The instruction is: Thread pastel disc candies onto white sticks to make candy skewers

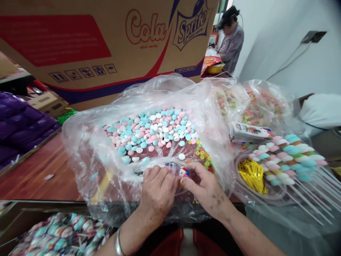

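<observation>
At the table's front edge, my left hand is closed on a small clear plastic packet with coloured print at its right end. Thumb and fingers of my right hand pinch that printed end; what lies inside is partly hidden by my hands. Just beyond them, pink, blue and white candies are spread on a large clear plastic bag. Small yellow, green and red ring candies sit to their right.
A tall cardboard box stands behind. On the right are marshmallow sticks, gold twist ties in a round tub, printed cards and bagged candies. A box of wrapped sweets is below left. Another person works behind.
</observation>
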`<state>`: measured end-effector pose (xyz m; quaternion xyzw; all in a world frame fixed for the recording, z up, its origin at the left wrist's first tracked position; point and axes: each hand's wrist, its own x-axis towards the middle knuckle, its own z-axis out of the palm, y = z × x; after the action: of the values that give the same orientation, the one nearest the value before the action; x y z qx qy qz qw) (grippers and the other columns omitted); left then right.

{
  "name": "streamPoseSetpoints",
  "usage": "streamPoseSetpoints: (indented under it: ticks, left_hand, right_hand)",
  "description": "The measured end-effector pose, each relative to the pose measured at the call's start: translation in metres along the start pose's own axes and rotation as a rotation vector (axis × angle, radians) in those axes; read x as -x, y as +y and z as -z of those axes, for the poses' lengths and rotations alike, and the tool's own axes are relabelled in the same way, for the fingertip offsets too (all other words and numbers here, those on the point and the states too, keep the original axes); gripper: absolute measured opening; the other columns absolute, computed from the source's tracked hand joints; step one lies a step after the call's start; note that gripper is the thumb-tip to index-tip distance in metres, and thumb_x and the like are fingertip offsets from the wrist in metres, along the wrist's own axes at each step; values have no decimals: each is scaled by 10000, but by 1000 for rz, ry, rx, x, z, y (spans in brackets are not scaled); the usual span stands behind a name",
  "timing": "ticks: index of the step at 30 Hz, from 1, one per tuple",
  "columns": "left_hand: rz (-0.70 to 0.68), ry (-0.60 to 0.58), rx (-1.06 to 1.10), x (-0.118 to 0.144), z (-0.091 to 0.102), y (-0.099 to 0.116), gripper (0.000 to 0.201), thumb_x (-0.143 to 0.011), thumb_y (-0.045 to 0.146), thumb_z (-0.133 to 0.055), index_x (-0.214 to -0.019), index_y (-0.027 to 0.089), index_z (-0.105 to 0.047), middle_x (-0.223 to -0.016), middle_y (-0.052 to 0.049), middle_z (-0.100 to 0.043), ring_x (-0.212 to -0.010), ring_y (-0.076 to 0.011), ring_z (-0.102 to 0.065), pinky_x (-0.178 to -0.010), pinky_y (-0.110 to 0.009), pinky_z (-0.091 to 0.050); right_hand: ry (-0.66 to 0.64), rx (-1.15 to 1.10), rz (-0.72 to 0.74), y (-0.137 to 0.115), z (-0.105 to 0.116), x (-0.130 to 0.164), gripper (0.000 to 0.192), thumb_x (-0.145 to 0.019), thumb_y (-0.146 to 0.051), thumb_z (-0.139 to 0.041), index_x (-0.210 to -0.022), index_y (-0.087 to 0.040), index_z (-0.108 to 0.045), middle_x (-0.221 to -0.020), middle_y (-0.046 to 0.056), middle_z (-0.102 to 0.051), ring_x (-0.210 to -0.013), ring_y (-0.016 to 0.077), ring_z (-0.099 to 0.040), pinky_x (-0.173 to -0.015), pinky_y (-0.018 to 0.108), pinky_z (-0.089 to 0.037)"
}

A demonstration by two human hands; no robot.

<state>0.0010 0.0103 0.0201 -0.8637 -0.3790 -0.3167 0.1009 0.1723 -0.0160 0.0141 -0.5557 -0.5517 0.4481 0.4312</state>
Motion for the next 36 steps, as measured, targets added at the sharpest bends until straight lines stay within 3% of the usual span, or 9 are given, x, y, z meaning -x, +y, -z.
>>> streamPoseSetpoints:
  ticks: [3,6,10,13,15,22,27,30,36]
  left_hand:
    - [-14,56,129,-8,0,8,106,-900,132,-580,-968,61,-619,-897,-161,-658,-842,-275,-549,-740,-429,-415]
    - [-37,25,169,-18,2,9,393,-874,135,-607,-1213,-36,-505,-1172,-276,-588,-1129,-362,-496,-948,-547,-387]
    - [82,-357,428,-33,6,9,80,-879,119,-542,-865,123,-620,-861,-92,-643,-897,-264,-572,-829,-424,-441]
    - [390,-653,761,-41,7,8,173,-882,204,-554,-714,170,-579,-670,11,-575,-653,-161,-539,-621,-275,-414]
    - [518,-750,924,-44,5,7,210,-883,287,-573,-705,176,-571,-627,43,-537,-594,-126,-492,-564,-234,-369]
    - [499,-748,1001,-43,-1,9,372,-939,393,-485,-630,186,-471,-622,60,-406,-607,-110,-378,-561,-224,-306]
    - [529,-697,1165,-42,-3,14,205,-866,361,-615,-776,194,-538,-676,62,-493,-634,-114,-432,-580,-212,-356]
    - [468,-656,1093,-41,-7,12,249,-878,346,-596,-694,184,-554,-633,50,-527,-610,-115,-452,-569,-216,-352]
    - [317,-640,960,-39,-14,8,307,-926,318,-511,-662,182,-589,-593,48,-525,-573,-110,-473,-553,-210,-359]
  right_hand:
    - [15,66,87,1,9,-2,157,-911,-287,-492,-889,-195,-618,-784,-6,-631,-732,141,-567,-691,250,-444]
    - [-24,172,168,0,25,-1,150,-921,-250,-495,-841,-198,-611,-763,-20,-605,-726,128,-548,-693,238,-418]
    - [-98,256,209,-8,42,4,122,-912,-217,-524,-827,-193,-609,-762,-26,-580,-732,120,-531,-684,226,-399]
    - [-102,238,173,-10,49,7,106,-908,-201,-527,-834,-192,-602,-722,-39,-544,-676,108,-501,-618,211,-379]
    - [-58,244,205,-8,50,10,108,-911,-196,-526,-824,-192,-591,-729,-37,-545,-677,107,-498,-621,208,-377]
    - [117,324,413,1,49,13,241,-963,-226,-458,-727,-196,-494,-680,-28,-488,-640,110,-464,-614,224,-350]
    - [218,396,487,3,48,12,346,-970,-256,-465,-640,-203,-375,-629,-39,-394,-593,103,-390,-584,242,-296]
    - [191,361,436,0,50,12,354,-969,-271,-458,-636,-202,-360,-629,-42,-382,-604,102,-386,-594,247,-294]
    - [-46,92,117,-12,63,17,104,-890,-288,-566,-865,-189,-546,-747,-42,-494,-691,101,-453,-641,215,-363]
